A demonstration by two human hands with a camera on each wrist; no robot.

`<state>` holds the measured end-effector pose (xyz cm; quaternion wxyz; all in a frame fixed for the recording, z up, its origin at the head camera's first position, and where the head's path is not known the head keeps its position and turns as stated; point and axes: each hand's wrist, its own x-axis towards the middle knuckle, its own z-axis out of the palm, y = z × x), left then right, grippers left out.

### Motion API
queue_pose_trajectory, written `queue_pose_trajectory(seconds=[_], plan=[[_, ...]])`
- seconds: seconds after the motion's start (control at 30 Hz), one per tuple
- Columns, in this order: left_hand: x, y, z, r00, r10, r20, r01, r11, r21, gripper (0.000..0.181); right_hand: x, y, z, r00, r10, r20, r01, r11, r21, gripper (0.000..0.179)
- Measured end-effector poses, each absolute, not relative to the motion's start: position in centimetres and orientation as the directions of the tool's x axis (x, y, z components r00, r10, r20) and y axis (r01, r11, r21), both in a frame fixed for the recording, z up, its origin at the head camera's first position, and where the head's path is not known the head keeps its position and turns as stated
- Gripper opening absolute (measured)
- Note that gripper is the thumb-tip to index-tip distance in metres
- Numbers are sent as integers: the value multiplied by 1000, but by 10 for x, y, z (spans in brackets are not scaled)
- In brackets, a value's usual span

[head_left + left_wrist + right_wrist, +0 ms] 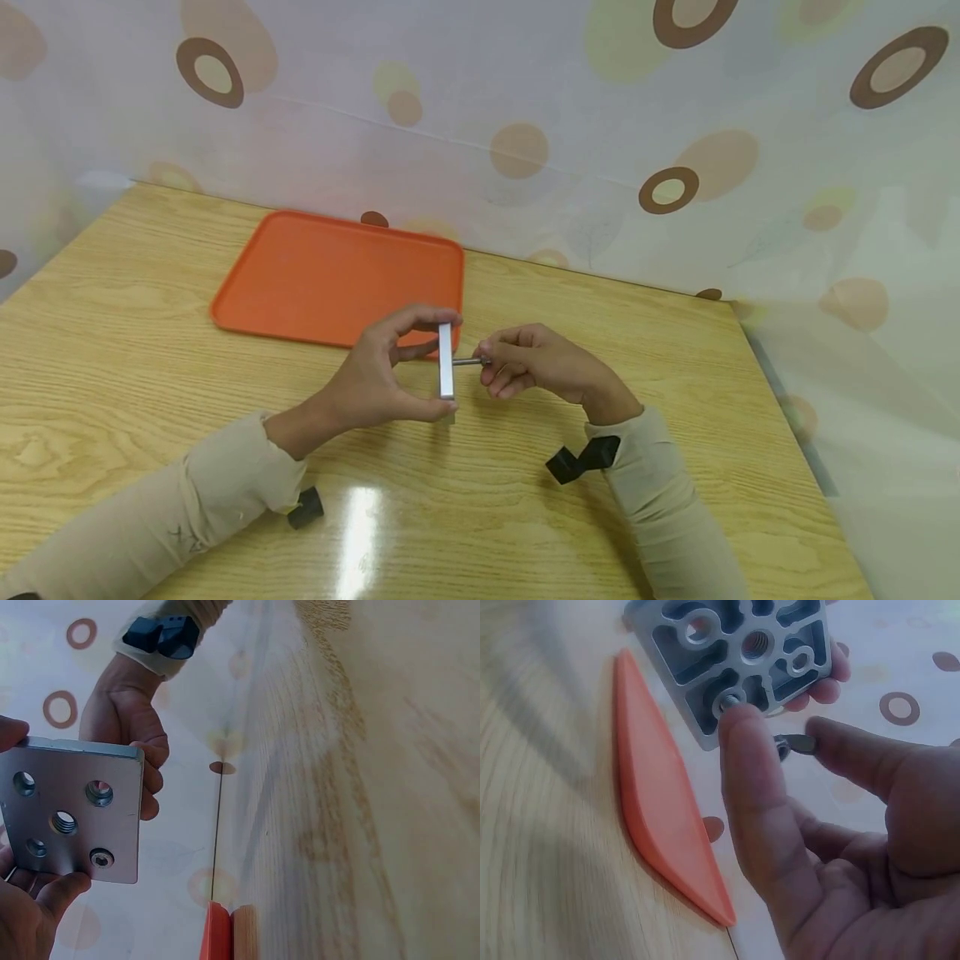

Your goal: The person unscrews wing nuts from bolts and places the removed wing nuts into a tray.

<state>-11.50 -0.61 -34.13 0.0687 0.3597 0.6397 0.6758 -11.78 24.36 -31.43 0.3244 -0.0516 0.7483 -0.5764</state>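
My left hand [371,383] holds a square metal plate [446,362] on edge above the table, fingers along its top edge and thumb along its bottom. The left wrist view shows the plate's flat face with several holes and a socket-head bolt [102,858] in one corner. From the ribbed face, seen in the right wrist view, the bolt shank [467,362] sticks out towards my right hand [551,362]. That hand pinches a small metal nut [796,744] at the bolt's end between thumb and index finger. The index finger hides part of the bolt.
An orange tray [337,279] lies on the wooden table [187,375] behind my hands, against the patterned cloth [450,108]. Black wrist cameras [583,458] sit on both sleeves.
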Motion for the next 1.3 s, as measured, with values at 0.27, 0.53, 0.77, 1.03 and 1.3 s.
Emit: queue_pose_trajectory(seconds=[0.27, 0.53, 0.77, 1.03, 1.3], plan=[[-115, -7, -341, -735, 555, 389, 365, -159, 917, 80, -118, 244, -315, -801, -473, -368, 263, 274, -925, 29], [-116, -7, -341, -729, 558, 396, 370, -166, 914, 79, -117, 244, -314, -818, -466, -337, 214, 296, -931, 20], [-116, -7, -341, -729, 560, 394, 365, -170, 915, 79, -116, 244, -315, -826, -481, -294, 173, 280, -944, 18], [-117, -7, -341, -724, 560, 403, 382, -161, 910, 79, -118, 244, -315, -808, -447, -383, 255, 320, -912, 51], [-116, -7, -341, -725, 559, 404, 373, -174, 911, 79, -119, 242, -317, -778, -449, -440, 350, 273, -896, 30]])
